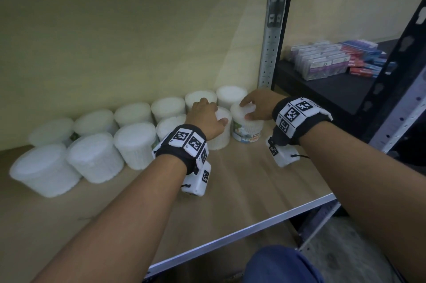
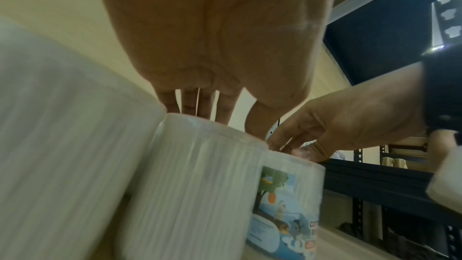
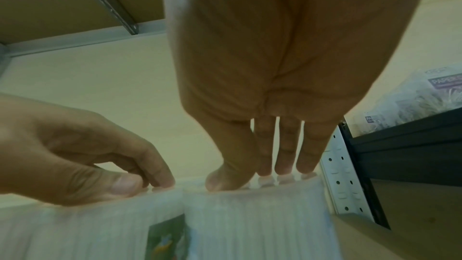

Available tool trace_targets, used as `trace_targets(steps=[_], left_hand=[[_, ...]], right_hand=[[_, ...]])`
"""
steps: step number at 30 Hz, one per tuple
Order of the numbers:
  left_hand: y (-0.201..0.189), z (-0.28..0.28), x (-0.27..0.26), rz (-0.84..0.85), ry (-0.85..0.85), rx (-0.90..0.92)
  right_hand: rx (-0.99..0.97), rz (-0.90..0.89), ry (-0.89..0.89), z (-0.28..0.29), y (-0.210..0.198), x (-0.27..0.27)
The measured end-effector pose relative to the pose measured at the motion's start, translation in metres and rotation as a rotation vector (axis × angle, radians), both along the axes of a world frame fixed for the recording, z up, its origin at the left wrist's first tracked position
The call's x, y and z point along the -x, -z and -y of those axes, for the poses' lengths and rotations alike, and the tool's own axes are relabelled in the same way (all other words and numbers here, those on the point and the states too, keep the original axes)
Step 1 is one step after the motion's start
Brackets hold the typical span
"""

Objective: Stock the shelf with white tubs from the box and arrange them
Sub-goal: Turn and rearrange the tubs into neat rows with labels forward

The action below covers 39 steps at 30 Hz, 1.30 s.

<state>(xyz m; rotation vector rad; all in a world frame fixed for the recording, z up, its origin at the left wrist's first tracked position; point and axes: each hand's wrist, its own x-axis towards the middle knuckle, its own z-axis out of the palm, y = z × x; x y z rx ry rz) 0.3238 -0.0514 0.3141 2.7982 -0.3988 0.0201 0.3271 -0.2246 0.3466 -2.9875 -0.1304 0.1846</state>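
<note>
Two rows of white tubs [image 1: 96,156] stand on the wooden shelf [image 1: 253,190] against the back wall. My left hand [image 1: 207,116] reaches down from above and grips the lid of a front-row tub [image 1: 221,139], thumb and fingers curled over its rim. In the left wrist view that tub [image 2: 195,175] stands under my left hand [image 2: 225,114]. Just right of it is a tub with a picture label [image 1: 246,130]. My right hand [image 1: 255,105] holds this labelled tub by the lid, fingertips behind and thumb in front. The two tubs touch side by side.
A grey perforated upright [image 1: 273,29] stands just behind and right of the labelled tub. Beyond it a black shelf holds stacked boxed packs [image 1: 322,61]. The shelf's metal front edge [image 1: 242,229] runs diagonally, with bare wood in front of the tubs. A blue-clad knee [image 1: 283,264] shows below.
</note>
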Motion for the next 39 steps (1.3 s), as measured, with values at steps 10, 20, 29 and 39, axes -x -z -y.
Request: trace_targets(steps=[10,20,29,39], left_hand=[[-0.019,-0.007,-0.005,-0.172,0.124,-0.058],[-0.026,-0.008,0.001,-0.223,0.162,0.049],[-0.003,0.007,-0.002,0.044,-0.059,-0.165],[-0.018,0.007,-0.007,-0.117,0.057,-0.251]], right_hand=[[0.004,0.002,0.001,-0.001,-0.001,0.001],[0.019,0.007,0.006,-0.003,-0.002,0.001],[0.002,0.006,0.009,-0.002,-0.002,0.002],[-0.021,0.002,0.006,-0.001,-0.001,0.003]])
